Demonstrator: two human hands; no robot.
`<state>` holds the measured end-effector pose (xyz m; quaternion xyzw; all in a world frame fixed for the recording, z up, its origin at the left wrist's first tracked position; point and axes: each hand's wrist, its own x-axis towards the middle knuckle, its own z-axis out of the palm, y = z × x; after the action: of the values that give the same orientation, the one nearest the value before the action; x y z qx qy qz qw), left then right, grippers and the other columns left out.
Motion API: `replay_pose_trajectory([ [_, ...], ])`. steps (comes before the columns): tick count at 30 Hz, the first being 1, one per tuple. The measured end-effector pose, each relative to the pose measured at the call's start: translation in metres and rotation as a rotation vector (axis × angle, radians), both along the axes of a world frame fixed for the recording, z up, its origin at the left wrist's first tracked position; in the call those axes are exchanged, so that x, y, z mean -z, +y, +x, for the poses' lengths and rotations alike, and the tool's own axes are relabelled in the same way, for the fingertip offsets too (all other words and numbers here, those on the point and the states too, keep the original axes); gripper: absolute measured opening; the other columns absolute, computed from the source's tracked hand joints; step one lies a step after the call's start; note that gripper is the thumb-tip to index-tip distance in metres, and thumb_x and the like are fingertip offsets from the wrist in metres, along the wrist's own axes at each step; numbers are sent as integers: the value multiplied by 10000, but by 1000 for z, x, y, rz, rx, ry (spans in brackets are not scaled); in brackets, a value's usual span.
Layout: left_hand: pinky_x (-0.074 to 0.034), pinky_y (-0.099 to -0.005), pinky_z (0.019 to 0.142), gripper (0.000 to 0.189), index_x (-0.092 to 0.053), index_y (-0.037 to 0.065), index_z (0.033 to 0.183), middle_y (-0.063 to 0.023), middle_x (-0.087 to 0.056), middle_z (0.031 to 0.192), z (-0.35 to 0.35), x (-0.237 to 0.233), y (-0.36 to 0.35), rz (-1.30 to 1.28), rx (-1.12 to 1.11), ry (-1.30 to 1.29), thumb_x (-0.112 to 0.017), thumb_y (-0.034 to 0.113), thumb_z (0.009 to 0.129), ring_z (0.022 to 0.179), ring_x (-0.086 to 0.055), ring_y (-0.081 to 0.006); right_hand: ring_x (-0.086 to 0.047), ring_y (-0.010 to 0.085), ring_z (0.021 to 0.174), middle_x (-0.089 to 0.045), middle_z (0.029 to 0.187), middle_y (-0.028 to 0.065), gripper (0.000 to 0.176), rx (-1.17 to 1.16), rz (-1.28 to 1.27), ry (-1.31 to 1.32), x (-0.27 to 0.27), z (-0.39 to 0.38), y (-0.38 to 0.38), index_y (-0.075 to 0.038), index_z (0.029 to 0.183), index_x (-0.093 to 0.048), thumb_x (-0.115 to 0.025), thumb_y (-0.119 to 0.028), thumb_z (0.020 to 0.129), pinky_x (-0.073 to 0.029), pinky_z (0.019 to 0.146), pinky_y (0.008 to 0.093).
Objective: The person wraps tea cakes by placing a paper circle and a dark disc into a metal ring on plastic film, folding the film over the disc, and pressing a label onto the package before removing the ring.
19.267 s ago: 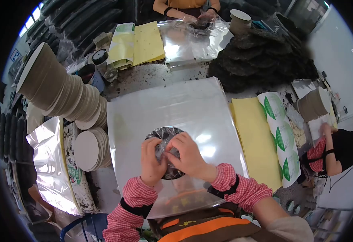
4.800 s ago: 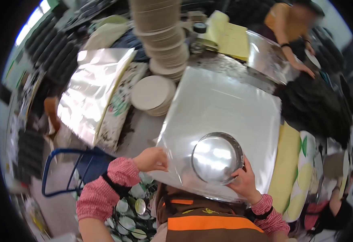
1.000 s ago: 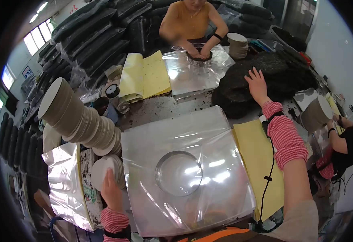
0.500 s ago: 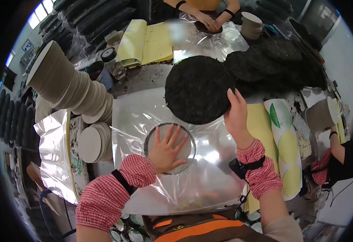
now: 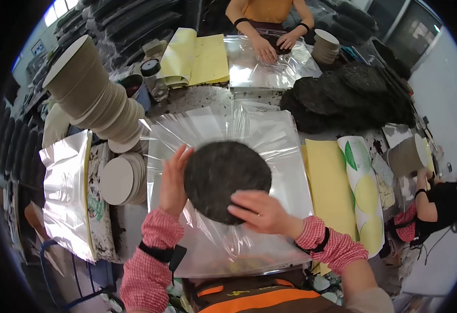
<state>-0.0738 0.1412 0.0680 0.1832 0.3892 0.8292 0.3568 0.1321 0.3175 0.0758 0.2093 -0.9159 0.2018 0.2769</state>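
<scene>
A round, black, rough-surfaced disc of pressed seaweed-like material (image 5: 227, 175) is over the clear plastic film (image 5: 275, 250) in front of me. It hides the pale round card that was on the film. At the disc's left rim is my left hand (image 5: 173, 180), its fingers stretched upward and apart, close against the edge. My right hand (image 5: 265, 213), wearing a ring, lies with outstretched fingers over the disc's lower right part; its thumb is hidden. Slight motion blur covers the disc and the right hand.
Tall stacks of round card (image 5: 95, 88) and a shorter stack (image 5: 117, 180) stand left. A heap of black discs (image 5: 343, 96) lies back right. Yellow paper (image 5: 330, 193) and a printed roll (image 5: 361, 193) are at right. Another person's hands (image 5: 265, 49) work across the table.
My right hand has brought the black disc down and left over the card. My left hand has lifted off the card and moved left to the disc's rim.
</scene>
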Motion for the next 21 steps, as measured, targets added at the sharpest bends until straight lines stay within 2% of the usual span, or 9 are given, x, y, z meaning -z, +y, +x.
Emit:
replay_pose_trajectory([
  [4,-335,-367,1144,517,-548,46,1370,-137,-438,1498,12,27,-16,-576,-145,964,-647,13,863,1389,-422,-283,-654,312,1039,-658,1144,169,304,-46,-127,-130,0,-12,-11,-35,1098,-683,-700,-164,823,-546,858,395],
  [7,-347,-365,1134,549,-580,45,1330,-133,-457,1473,7,29,-16,-529,-136,810,-673,-10,792,1373,-437,-281,-653,284,943,-675,973,105,186,274,-262,-295,-10,-51,-2,-62,978,-695,-696,-150,815,-535,804,386],
  [10,-351,-364,1132,560,-603,45,1292,-118,-473,1445,11,28,-16,-503,-141,745,-651,-42,741,1360,-448,-284,-637,265,855,-647,839,59,104,340,151,-429,17,-76,-4,-82,903,-687,-699,-131,813,-520,756,396],
  [12,-353,-363,1131,570,-602,49,1295,-113,-472,1437,10,23,-18,-576,-125,754,-653,-41,735,1362,-443,-287,-667,277,830,-691,878,65,175,229,-200,-272,9,-70,8,-56,921,-716,-735,-195,816,-536,743,390],
  [13,-364,-362,1118,558,-608,45,1274,-116,-485,1409,10,23,-16,-538,-133,722,-655,-46,726,1335,-464,-293,-626,306,1109,-670,1151,141,488,204,-259,-470,-4,-60,17,-32,1156,-668,-689,-415,855,-503,939,400],
  [14,-364,-362,1118,558,-608,45,1274,-116,-485,1409,11,22,-15,-541,-135,713,-655,-46,726,1335,-464,-293,-626,306,1109,-670,1151,141,488,200,-258,-479,-4,-61,18,-32,1156,-668,-689,-415,855,-503,939,400],
  [16,-394,-374,1085,501,-624,33,1191,-128,-514,1312,14,19,-8,-591,-187,860,-630,-75,701,1269,-494,-311,-458,355,1348,-515,1397,234,851,38,161,-304,1,-60,14,66,1327,-523,-634,-607,818,-360,1130,426],
  [17,-394,-374,1085,501,-624,33,1191,-128,-514,1312,15,19,-4,-597,-171,860,-630,-75,701,1269,-494,-311,-298,358,1457,-366,1522,251,1020,36,145,-475,5,-61,12,106,1410,-404,-630,-666,783,-225,1205,450],
  [21,-414,-428,1032,446,-617,29,1086,-146,-510,1205,14,22,12,-749,-178,1218,-610,-109,662,1186,-487,-361,-312,400,1441,-367,1500,297,1016,105,213,-501,21,-69,1,148,1398,-386,-621,-644,807,-241,1200,445],
])
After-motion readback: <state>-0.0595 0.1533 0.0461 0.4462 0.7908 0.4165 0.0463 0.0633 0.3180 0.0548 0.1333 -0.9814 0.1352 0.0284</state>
